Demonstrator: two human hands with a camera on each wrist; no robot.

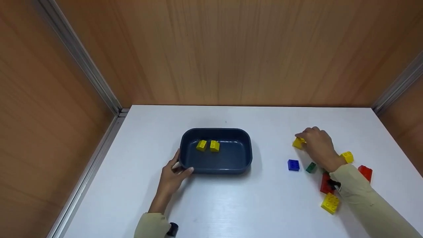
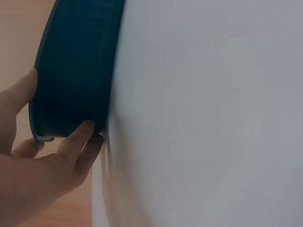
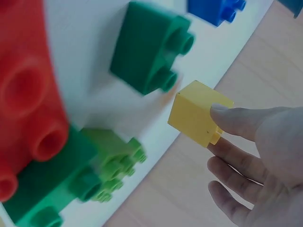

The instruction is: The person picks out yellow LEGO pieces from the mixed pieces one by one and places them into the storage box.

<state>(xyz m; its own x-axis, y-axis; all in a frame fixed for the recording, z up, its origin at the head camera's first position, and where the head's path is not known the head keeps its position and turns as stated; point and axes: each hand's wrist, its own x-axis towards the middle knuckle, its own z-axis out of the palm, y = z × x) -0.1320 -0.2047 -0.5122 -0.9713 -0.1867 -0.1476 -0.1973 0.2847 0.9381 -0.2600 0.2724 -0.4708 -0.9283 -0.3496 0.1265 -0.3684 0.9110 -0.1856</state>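
A dark blue rectangular tray [image 1: 216, 167] stands on the white table with two yellow toy bricks [image 1: 214, 146] inside. My left hand [image 1: 173, 177] holds the tray's near left corner, its thumb on the near side and the other fingers round the left end. The left wrist view shows that hand's fingertips against the tray wall [image 2: 75, 71]. Over to the right, my right hand [image 1: 319, 145] pinches a yellow toy brick [image 3: 194, 113] between thumb and fingers. Around the right hand and wrist lie a blue brick [image 1: 293, 165], a green brick [image 1: 310, 167] and another yellow brick [image 1: 347, 157].
Under and beside the right sleeve lie red bricks [image 1: 365, 173] and a yellow brick [image 1: 330, 203], partly hidden by the arm. In the right wrist view, a yellow-green brick [image 3: 111, 153] shows beside a dark green one [image 3: 57, 189]. A wooden panel [image 1: 248, 53] rises behind the table.
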